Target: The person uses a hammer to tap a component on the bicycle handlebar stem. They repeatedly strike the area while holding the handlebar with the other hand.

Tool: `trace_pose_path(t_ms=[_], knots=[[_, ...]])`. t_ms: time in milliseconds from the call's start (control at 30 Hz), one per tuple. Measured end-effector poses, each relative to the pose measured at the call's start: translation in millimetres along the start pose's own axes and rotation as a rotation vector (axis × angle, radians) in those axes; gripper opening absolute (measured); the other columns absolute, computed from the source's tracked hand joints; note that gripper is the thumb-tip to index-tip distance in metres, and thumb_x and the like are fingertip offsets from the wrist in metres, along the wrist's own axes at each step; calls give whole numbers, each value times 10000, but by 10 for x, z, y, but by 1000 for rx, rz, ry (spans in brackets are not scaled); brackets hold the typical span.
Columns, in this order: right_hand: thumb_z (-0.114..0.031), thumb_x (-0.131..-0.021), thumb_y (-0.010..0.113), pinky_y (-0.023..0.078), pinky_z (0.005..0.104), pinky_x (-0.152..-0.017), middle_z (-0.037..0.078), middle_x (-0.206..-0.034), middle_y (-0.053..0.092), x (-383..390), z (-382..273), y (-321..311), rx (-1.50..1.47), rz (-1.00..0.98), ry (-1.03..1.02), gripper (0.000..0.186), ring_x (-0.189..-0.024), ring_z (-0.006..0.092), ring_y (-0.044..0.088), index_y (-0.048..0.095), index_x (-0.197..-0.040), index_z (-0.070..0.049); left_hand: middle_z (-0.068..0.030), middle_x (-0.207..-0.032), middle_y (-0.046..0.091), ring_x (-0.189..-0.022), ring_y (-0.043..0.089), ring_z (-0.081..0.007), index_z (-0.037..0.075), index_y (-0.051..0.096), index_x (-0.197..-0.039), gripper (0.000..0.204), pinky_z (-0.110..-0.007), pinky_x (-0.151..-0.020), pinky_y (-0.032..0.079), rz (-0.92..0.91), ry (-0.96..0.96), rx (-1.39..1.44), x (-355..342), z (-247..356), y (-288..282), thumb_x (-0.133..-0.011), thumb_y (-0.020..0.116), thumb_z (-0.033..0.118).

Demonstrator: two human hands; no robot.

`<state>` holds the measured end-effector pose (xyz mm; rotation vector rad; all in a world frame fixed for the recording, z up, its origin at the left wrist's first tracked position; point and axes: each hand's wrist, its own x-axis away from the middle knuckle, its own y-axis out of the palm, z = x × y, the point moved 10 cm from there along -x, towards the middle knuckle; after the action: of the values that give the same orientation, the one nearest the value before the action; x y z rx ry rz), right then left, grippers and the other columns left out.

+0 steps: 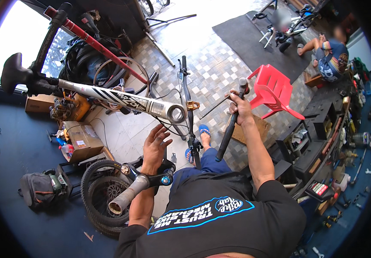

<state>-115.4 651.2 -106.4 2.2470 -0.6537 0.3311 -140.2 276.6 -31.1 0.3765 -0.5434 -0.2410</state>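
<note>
Head view: hammer [227, 138] aslant, head upper-right

Dark lettering marks the white frame tube [123, 99]; pale, the black shirt [219, 221].

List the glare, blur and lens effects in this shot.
Head view: the window upper left is mostly washed out white; head view: glare whitens the tiled floor near the top; head view: the seated person's head is blurred; head view: black corners ring the fisheye image.
</note>
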Motion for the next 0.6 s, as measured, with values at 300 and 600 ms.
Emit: trace_pose_path(t_ms=[300,600], knots=[[-91,-948,621,357,222,-423,126,-1015,712,-751,978,282,94,-97,376,197,-460,35,420,586,-1141,-72,-45,-1098,657,-982,618,-124,4,630,-1146,209,-303,-856,505,142,-85,-177,-387,-176,-178,-1012,577,156],[-77,-931,631,366,212,-404,115,-1015,720,-846,1161,878,72,-243,534,208,-450,41,425,590,-1133,-52,-74,-1105,673,-996,645,-179,-2,608,-1173,253,-317,-899,498,24,165,-498,-750,92,187,-970,618,148]])
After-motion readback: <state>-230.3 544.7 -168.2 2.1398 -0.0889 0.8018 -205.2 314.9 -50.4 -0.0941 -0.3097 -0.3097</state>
